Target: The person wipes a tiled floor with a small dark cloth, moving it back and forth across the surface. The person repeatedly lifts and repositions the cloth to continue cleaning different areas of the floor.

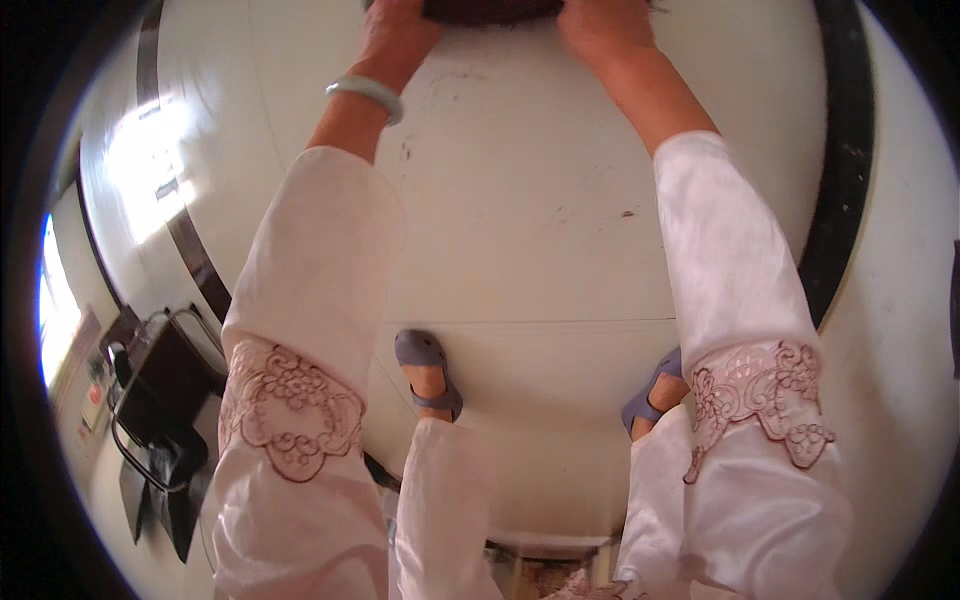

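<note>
Both my arms, in pale pink satin sleeves with embroidered bands, reach out to the top edge of the head view. My left hand (397, 34), with a pale bangle (367, 93) on its wrist, is at the left end of a dark maroon item (493, 11), perhaps cloth. My right hand (606, 30) is at its right end. Both hands appear closed on it, though the fingers and most of the item are cut off by the frame. Beneath lies a light tiled floor (517, 255) with small dark specks (628, 214).
My feet in grey-purple clogs (421, 349) stand apart on the floor. Dark border strips (844, 165) run along both sides. At the left are a dark chair-like piece with metal tubing (161, 382), a hanging black item (176, 517) and a bright window (56, 300).
</note>
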{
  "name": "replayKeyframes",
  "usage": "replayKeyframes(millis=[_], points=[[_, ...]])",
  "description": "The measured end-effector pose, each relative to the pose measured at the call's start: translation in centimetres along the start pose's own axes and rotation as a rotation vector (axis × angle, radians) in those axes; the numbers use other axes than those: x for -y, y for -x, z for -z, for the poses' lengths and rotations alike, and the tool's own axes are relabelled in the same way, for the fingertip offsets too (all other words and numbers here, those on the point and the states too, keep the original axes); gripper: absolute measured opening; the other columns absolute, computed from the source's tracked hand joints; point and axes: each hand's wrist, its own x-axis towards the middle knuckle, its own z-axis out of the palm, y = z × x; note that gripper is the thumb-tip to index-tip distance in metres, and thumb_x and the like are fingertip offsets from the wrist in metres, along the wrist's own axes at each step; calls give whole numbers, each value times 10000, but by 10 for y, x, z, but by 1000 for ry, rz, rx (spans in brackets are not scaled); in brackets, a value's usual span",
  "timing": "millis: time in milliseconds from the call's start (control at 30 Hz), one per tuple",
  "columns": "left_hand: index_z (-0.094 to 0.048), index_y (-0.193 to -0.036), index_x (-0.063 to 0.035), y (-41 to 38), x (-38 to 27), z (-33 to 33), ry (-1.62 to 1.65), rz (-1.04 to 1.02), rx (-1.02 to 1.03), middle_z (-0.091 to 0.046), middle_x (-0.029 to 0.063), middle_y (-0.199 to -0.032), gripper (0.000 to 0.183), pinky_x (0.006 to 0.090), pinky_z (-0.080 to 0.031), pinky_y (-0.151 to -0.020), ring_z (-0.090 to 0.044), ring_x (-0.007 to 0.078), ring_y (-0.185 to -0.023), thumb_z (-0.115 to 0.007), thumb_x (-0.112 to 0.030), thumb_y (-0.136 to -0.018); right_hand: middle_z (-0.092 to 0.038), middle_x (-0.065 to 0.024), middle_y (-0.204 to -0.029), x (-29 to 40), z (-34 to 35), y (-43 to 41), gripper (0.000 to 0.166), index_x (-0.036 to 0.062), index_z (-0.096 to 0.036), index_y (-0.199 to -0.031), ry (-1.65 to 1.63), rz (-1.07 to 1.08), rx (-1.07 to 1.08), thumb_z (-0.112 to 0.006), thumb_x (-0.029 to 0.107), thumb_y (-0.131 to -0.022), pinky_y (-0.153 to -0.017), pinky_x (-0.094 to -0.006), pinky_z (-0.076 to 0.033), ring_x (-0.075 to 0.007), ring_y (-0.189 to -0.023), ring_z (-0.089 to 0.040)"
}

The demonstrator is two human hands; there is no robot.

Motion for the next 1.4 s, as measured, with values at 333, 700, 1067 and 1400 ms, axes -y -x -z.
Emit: replayKeyframes(millis=[333,700,1067,1400], points=[[-534,-1022,-29,166,-133,73,183,257,346,-544,140,-1034,420,430,-466,-805,-529,348,-969,-556,112,-627,-492,-148,-1351,53,65,196,681,82,-545,-1313,83,21,350,-621,-84,-658,-855,-417,-500,-365,-1049,-501],[-537,-977,-17,248,-218,139,582,442,332,-543,136,-980,357,398,-464,-801,-521,325,-929,-544,99,-639,-537,-211,-1264,92,149,287,692,-4,-578,-1256,-73,-80,448,-475,-172,-592,-949,-489,-446,-433,-1052,-506],[-568,-1021,-31,108,85,118,120,320,-87,-597,152,-1027,391,456,-437,-886,-521,385,-1018,-504,118,-666,-505,-194,-1350,151,-38,-32,569,30,-538,-1312,-71,272,147,-566,-43,-748,-1053,-482,-381,-418,-1232,-445],[-522,-1011,-48,219,-5,104,66,503,140,-552,142,-1005,416,416,-458,-766,-520,351,-954,-587,83,-622,-483,-141,-1367,170,-30,108,711,124,-479,-1388,203,235,386,-611,-54,-713,-917,-405,-483,-359,-1100,-493]])
